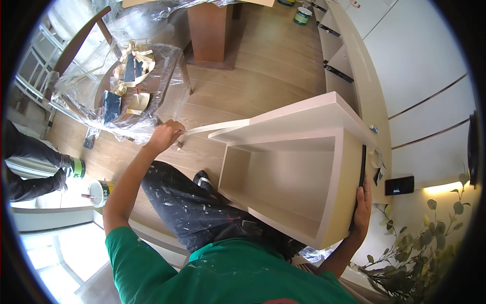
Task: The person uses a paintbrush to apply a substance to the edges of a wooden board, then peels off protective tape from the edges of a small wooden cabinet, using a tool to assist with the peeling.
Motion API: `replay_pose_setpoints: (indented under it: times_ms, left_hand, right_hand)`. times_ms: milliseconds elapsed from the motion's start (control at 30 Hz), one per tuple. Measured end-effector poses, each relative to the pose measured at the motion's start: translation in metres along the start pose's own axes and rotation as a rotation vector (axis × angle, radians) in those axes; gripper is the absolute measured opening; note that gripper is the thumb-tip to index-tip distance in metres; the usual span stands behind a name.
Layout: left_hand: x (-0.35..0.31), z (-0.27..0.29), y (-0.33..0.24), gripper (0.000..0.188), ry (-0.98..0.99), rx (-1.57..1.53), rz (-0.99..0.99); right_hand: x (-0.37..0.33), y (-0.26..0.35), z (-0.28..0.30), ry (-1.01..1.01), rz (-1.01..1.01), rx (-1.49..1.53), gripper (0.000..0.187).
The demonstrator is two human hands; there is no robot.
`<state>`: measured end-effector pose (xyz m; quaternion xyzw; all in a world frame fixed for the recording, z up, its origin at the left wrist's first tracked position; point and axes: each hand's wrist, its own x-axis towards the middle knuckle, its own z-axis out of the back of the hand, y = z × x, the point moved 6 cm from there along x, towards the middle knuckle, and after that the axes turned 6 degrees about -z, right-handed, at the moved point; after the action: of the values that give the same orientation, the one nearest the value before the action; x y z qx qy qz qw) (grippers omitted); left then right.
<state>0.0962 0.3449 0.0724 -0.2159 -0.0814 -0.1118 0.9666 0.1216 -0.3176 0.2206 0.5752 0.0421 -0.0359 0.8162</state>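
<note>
A cream drawer (331, 202) rests tilted across my lap, its hollow inside facing up and its wide front panel (304, 117) pointing away from me. Between the closed fingers of my left hand (166, 137) is the end of a pale strip of masking tape (217, 126). The strip stretches taut to the panel's edge, where its other end meets the drawer. On the right, my right hand (362, 210) grips the drawer's outer side beside a black slide rail (363, 162). Some of that hand's fingers are hidden.
A plastic-covered chair (167, 101) at the left carries scrapers and crumpled tape. Paint buckets (101, 192) and another person's legs (33, 147) are farther left. On the long cabinet top at the right lie a tape roll (375, 158) and a phone (399, 185). Leafy branches (420, 253) stand nearby.
</note>
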Motion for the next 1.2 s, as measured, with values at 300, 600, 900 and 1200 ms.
replay_pose_setpoints:
  times_ms: [300,600,900,1200]
  left_hand:
    - [-0.049,-0.029,0.053,0.012,0.108,0.097,0.084]
    - [-0.155,-0.079,0.137,0.013,0.314,0.474,0.353]
    - [-0.268,-0.041,0.239,0.011,0.319,0.676,0.566]
    - [-0.361,0.026,0.278,0.016,0.385,0.89,0.801]
  right_hand:
    - [0.001,0.005,0.01,-0.06,-0.039,-0.148,0.059]
    - [0.006,-0.021,0.022,0.025,-0.054,0.115,0.062]
    - [0.013,-0.025,0.028,0.026,-0.024,0.077,0.062]
    - [0.03,-0.006,0.013,0.055,0.002,-0.017,0.063]
